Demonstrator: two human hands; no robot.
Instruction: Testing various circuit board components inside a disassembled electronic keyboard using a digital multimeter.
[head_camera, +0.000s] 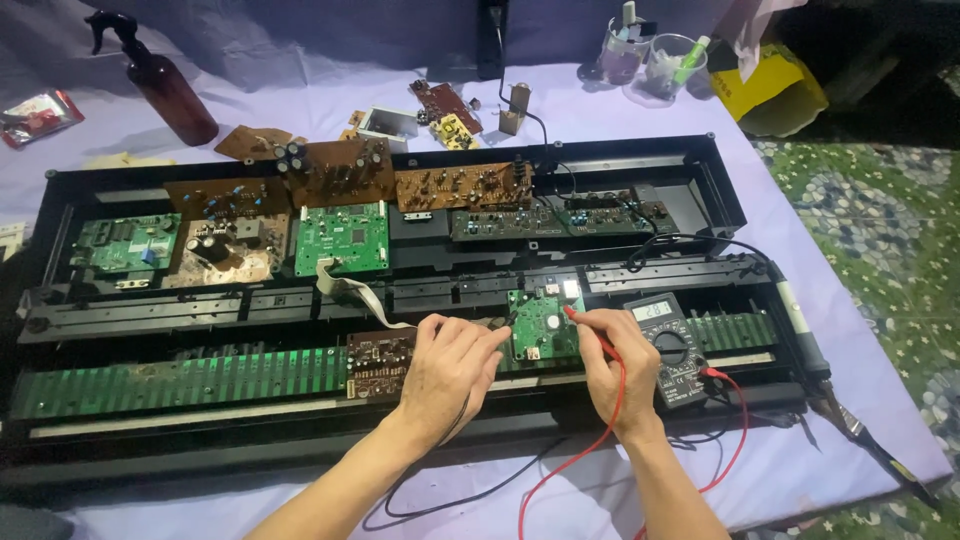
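A small green circuit board lies in the middle of an opened black keyboard chassis. My left hand holds a black probe whose tip touches the board's left edge. My right hand grips a red probe with its tip on the board's upper right. A dark multimeter with a lit display sits just right of my right hand, with red and black leads trailing toward me.
Several green and brown circuit boards fill the chassis. A soldering iron lies along its right end. A brown spray bottle, loose boards, plastic cups and a yellow box stand behind on the lilac cloth.
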